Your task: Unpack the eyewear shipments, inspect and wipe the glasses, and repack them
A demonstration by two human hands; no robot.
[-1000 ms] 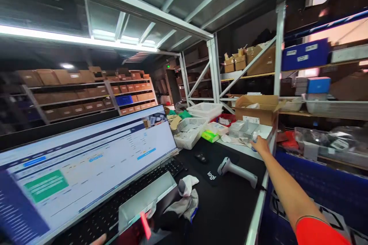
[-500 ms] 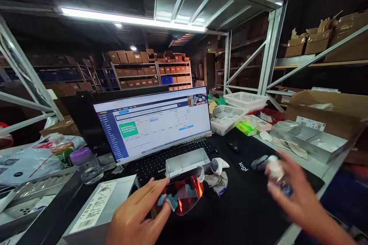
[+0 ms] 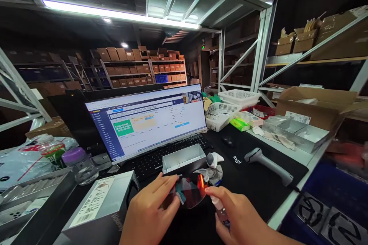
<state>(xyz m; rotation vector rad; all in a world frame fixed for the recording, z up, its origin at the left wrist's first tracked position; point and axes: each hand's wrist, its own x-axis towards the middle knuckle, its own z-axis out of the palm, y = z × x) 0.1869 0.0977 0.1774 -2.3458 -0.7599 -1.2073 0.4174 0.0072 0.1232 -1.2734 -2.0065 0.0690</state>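
My left hand (image 3: 151, 210) is closed on the left end of a dark, red-mirrored sunglasses lens (image 3: 193, 195), pinched between thumb and fingers. Reflections on the lens make its far edge hard to read. In my right hand (image 3: 243, 214) is a small clear spray bottle (image 3: 221, 211) with a white top. The index finger rests on that top, and the nozzle is close to the lens's right side. Just behind the lens lie a grey-and-white cloth (image 3: 215, 172) and an open silver box (image 3: 184, 159).
A barcode scanner (image 3: 268, 166) lies on the black desk mat at right, with a mouse (image 3: 227, 142) behind it. A monitor (image 3: 155, 122) and keyboard (image 3: 143, 164) stand ahead. At left are a closed silver box (image 3: 100, 203) and a purple-lidded bottle (image 3: 82, 166).
My right hand has brought the spray bottle leftward from near the scanner to beside the lens. The scanner now shows fully. My left hand keeps its hold, and the view has shifted slightly right.
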